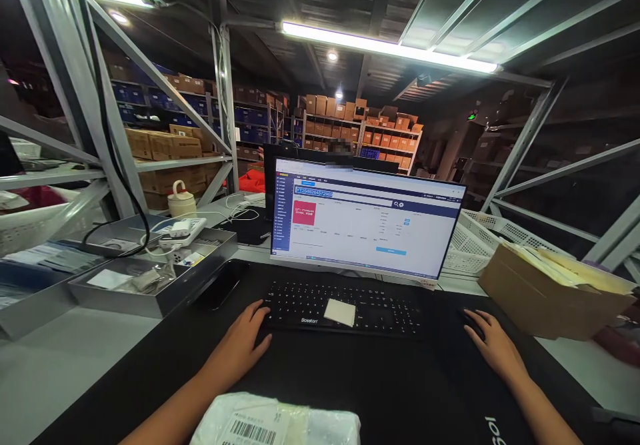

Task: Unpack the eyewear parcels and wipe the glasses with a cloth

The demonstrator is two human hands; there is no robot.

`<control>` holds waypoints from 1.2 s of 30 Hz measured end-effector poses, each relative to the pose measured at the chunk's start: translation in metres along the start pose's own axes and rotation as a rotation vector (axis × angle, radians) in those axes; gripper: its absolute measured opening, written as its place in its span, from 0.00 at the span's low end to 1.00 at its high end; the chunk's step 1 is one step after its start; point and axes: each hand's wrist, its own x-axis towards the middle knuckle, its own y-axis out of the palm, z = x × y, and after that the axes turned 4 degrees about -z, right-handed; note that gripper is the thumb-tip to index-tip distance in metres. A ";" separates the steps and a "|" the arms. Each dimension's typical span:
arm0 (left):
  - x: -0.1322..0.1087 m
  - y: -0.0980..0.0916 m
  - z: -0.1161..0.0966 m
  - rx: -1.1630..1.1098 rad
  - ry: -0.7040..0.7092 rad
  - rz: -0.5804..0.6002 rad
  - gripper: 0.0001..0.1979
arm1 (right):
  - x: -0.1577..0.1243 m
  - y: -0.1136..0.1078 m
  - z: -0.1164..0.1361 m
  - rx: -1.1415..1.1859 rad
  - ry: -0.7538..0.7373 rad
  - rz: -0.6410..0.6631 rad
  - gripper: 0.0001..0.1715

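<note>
My left hand [245, 338] lies at the left edge of a black keyboard [290, 302], fingers stretched onto its keys and holding nothing. On the right, my right hand [493, 342] rests over a dark computer mouse [473, 318], mostly covered by the fingers. A small pale square pad [340, 312] sits on the keyboard. Behind it stands a lit monitor [345, 232] with a web page and a highlighted number in a search field. Close to me is a white wrapped parcel [310, 425] with a barcode label, its near end cut off by the frame.
A black desk mat [400, 378] lies beneath the keyboard. At left are a dark phone [227, 285], a grey tray [165, 292] with small items, cables and a cream bottle [181, 202]. At right stand a cardboard box [540, 292] of papers and white baskets [467, 245]. Stocked shelves fill the background.
</note>
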 end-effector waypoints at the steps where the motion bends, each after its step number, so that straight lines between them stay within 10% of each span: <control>1: 0.000 0.000 0.000 0.000 0.000 0.000 0.23 | 0.000 0.001 -0.001 -0.003 -0.001 -0.001 0.32; 36: 0.002 0.007 0.010 0.013 0.066 -0.061 0.22 | 0.002 -0.002 0.006 0.030 0.025 -0.018 0.27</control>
